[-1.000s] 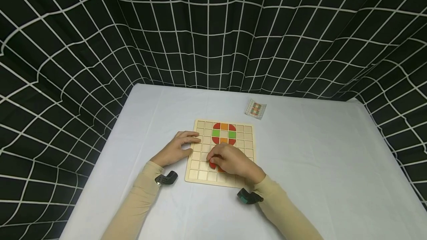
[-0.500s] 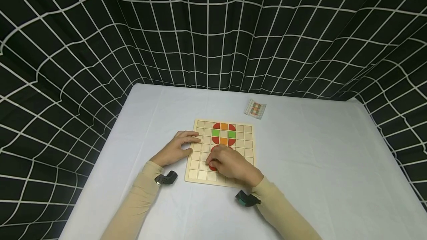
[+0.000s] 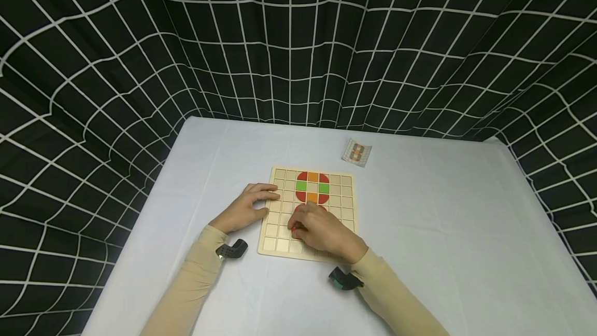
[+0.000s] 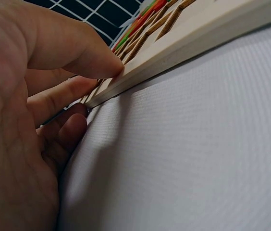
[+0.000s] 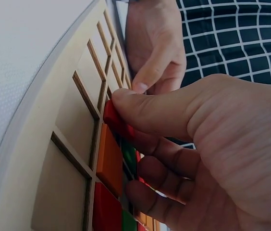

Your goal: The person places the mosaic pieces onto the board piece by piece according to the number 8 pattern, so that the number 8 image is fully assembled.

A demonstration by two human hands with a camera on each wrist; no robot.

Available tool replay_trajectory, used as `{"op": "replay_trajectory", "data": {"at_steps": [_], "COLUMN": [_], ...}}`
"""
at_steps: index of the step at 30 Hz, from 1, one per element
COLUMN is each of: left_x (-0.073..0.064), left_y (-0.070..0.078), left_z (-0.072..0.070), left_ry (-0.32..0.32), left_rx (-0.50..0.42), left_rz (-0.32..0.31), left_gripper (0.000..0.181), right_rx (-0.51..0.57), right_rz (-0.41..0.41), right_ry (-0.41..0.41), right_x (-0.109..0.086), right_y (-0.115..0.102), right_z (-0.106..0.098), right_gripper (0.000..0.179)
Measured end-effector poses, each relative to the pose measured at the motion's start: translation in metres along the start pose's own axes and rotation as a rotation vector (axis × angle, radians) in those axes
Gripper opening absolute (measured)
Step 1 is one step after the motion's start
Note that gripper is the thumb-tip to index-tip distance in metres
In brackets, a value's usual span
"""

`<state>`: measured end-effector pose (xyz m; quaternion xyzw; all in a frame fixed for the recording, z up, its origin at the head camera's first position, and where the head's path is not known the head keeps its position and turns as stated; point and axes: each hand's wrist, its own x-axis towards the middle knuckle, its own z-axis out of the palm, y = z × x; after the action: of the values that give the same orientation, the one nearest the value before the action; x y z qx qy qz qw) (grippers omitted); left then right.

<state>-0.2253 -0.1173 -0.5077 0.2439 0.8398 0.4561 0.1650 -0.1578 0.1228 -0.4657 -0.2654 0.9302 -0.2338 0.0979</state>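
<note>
A wooden grid board (image 3: 275, 243) lies on the white table. My right hand (image 3: 324, 229) is over its lower middle. Its thumb and a finger pinch a rounded red tile (image 5: 111, 115) at a cell beside an orange tile (image 5: 109, 156). Another red tile (image 5: 106, 207) sits past the orange one, with green behind. My left hand (image 3: 243, 211) rests at the board's left edge, thumb and fingertips touching the rim, fingers loosely extended. Red, orange and green tiles form a ring in the upper cells, including a green tile (image 3: 301, 186). My right hand hides part of the lower tiles.
A small printed card (image 3: 356, 152) with a coloured grid pattern lies behind the board to the right. White cloth (image 3: 420, 211) covers the table. Black curtains (image 3: 289, 40) with white grid lines stand behind and at both sides.
My right hand has shifted slightly left and toward me, and the red tile in its fingers now sits lower and flatter at the cell. My left hand stays put.
</note>
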Motion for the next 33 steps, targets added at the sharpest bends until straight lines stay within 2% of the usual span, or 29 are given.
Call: {"op": "replay_trajectory", "data": {"at_steps": [15, 21, 33], "left_x": [-0.0004, -0.0004, -0.0007], "left_y": [0.0027, 0.0029, 0.0024], "left_z": [-0.0007, -0.0008, -0.0005], "left_ry": [0.003, -0.001, -0.004], "left_rx": [-0.004, -0.011, -0.009], "left_rz": [0.004, -0.009, 0.007], "left_gripper": [0.040, 0.040, 0.040], "right_rx": [0.001, -0.006, 0.007], "right_rz": [0.023, 0.026, 0.070], "right_ry": [-0.042, -0.027, -0.015], "right_x": [0.0005, 0.0015, 0.0016], "right_y": [0.0018, 0.0027, 0.0020], "right_z": [-0.0024, -0.0010, -0.0006], "right_gripper": [0.009, 0.007, 0.013]}}
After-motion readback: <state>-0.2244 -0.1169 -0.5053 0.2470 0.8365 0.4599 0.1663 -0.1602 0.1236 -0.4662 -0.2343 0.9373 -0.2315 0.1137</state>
